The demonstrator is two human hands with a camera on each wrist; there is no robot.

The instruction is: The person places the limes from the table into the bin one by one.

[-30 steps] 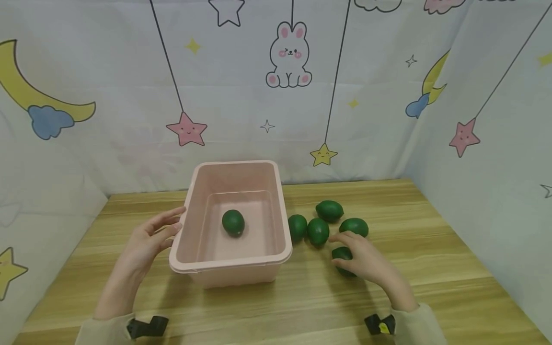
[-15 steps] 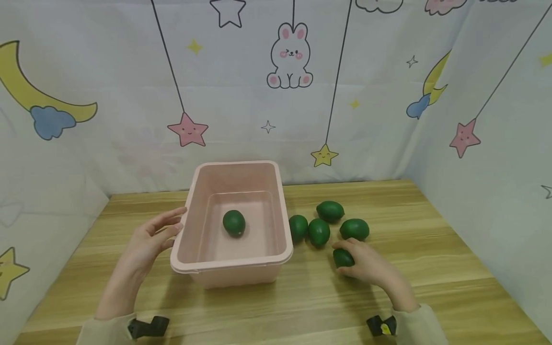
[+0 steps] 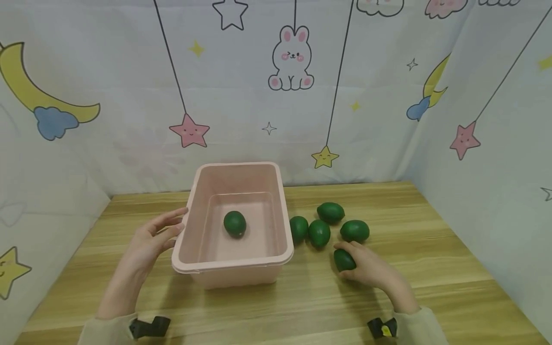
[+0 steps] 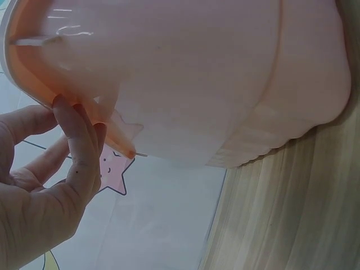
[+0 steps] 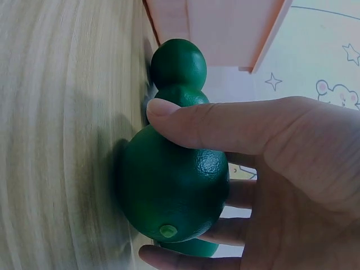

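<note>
My left hand [image 3: 148, 242] holds the left rim of a pink plastic box [image 3: 236, 263]. In the left wrist view, bent fingers [image 4: 76, 132] meet at the box's lip. One dark green lime [image 3: 235, 224] lies inside the box. To the right of the box, my right hand [image 3: 366, 266] grips another lime [image 3: 344, 260] low over the table. In the right wrist view, the thumb lies across the top of this held lime [image 5: 171, 185], and the other fingers reach behind it. A small stem nub shows on its end.
Several more limes lie beyond my right hand: one by the box wall [image 3: 298, 229], one beside it [image 3: 319, 234], one at the back [image 3: 330, 212] and one to the right [image 3: 355, 231]. All stand on a wooden table [image 3: 302, 306], with a printed white curtain [image 3: 241, 96] behind.
My right hand has drawn back slightly, and its fingers and thumb have closed round the nearest lime. My left hand stays on the box rim. The view has shifted a little.
</note>
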